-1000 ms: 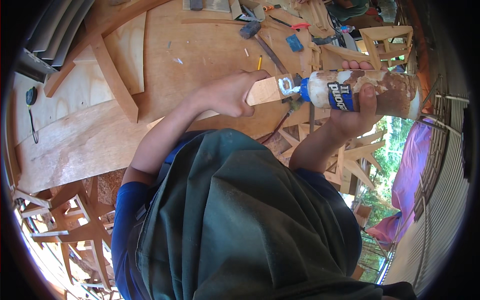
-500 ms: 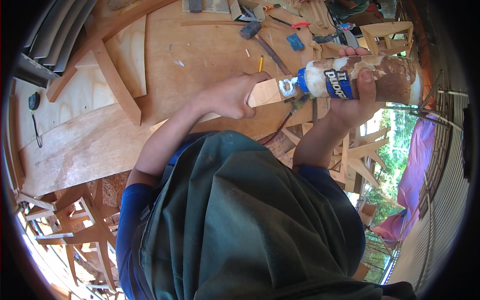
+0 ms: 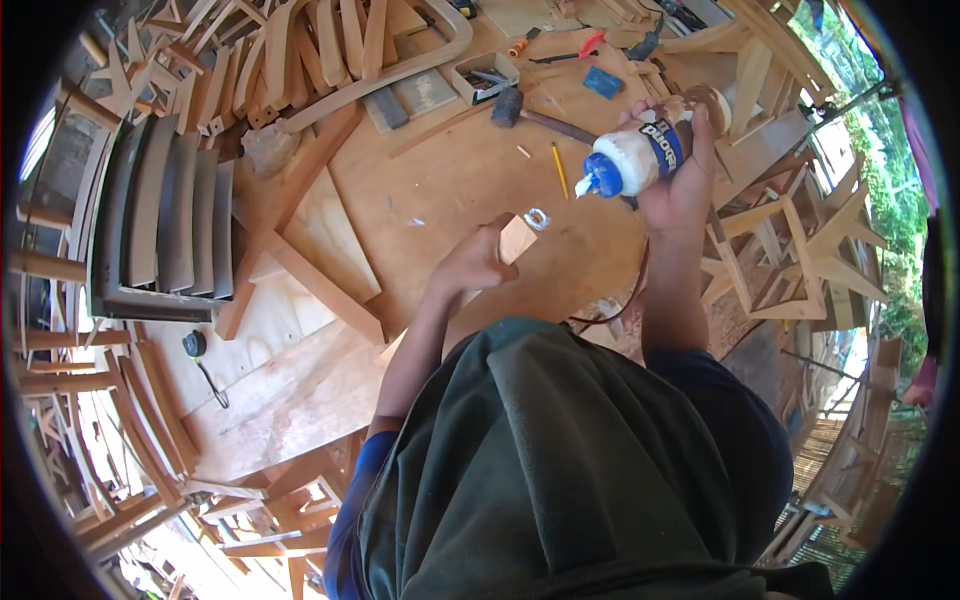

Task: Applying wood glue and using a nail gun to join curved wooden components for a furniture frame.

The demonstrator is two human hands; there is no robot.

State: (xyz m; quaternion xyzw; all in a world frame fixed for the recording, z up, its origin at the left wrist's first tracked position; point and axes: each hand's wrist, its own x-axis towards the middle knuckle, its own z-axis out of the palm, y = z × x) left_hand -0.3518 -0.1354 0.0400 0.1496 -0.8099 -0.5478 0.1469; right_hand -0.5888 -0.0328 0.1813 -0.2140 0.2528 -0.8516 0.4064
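Observation:
My left hand (image 3: 474, 259) is closed around a wooden piece (image 3: 516, 240), gripping it close to its end. A ring of white glue (image 3: 537, 219) sits on that end, around a tenon or hole too small to make out. In my right hand (image 3: 682, 190) is a glue bottle (image 3: 632, 160), tilted with its blue cap toward the lower left. White glue clings to the nozzle. The bottle is apart from the wood, up and to its right. Brown stains cover much of its body.
On the plywood bench (image 3: 440, 190) lie a mallet (image 3: 508, 107), a yellow pencil (image 3: 560, 170), a blue block (image 3: 603, 82) and a small open box (image 3: 484, 76) of tools. A wooden frame (image 3: 325, 285) and a tape measure (image 3: 195, 345) are at left. Chair-like frames (image 3: 790, 255) stand at right.
The glue bottle has lifted away from the wood's end, its nozzle no longer at the glue ring. The whole view has shifted, showing more of the bench's far left.

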